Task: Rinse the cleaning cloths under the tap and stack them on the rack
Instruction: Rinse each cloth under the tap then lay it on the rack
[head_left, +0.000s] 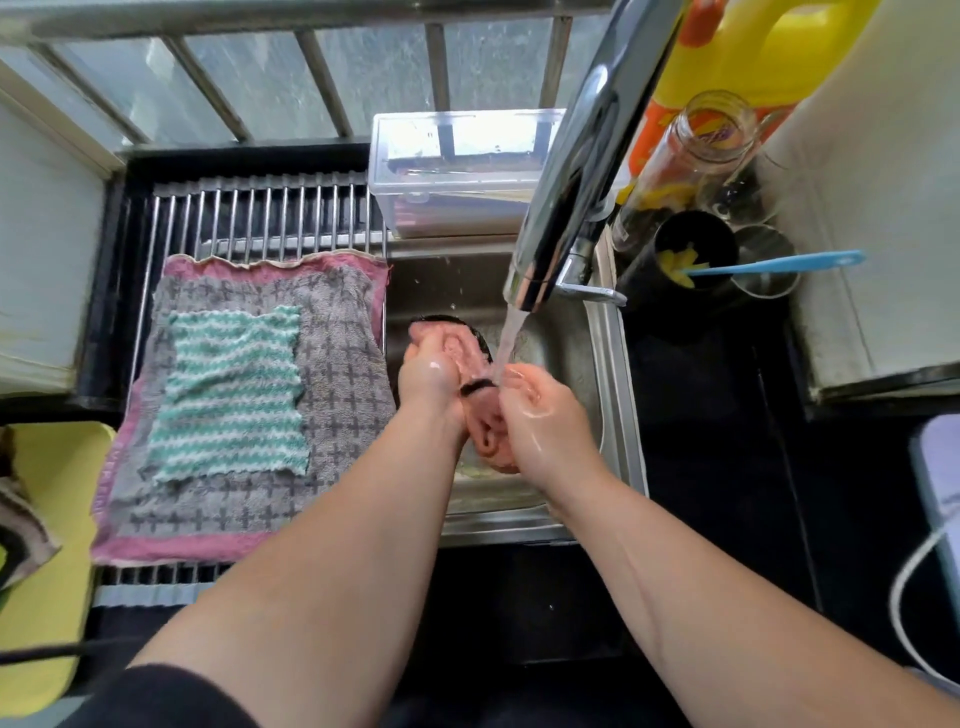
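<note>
Head view. Pink cloth (470, 358): bunched, long axis running away from the person, over the sink (613, 395), under the tap (566, 176) stream. Left hand (428, 376) fingers closed round its far end; right hand (535, 410) fingers clamp the near end. Rack (260, 213), left of the left fingers, carries a grey cloth (337, 395) topped by a green striped cloth (234, 389); bare bars beyond.

Daylight came through a frosted window (270, 83) behind metal bars (324, 78). Black table (727, 426) ran around a steel sink (615, 395). White tiled wall (883, 182) stood at right. Clear plastic box (457, 171) sat on the sill ledge; yellow jug (753, 57), glass jars (696, 150) crowded the corner.
</note>
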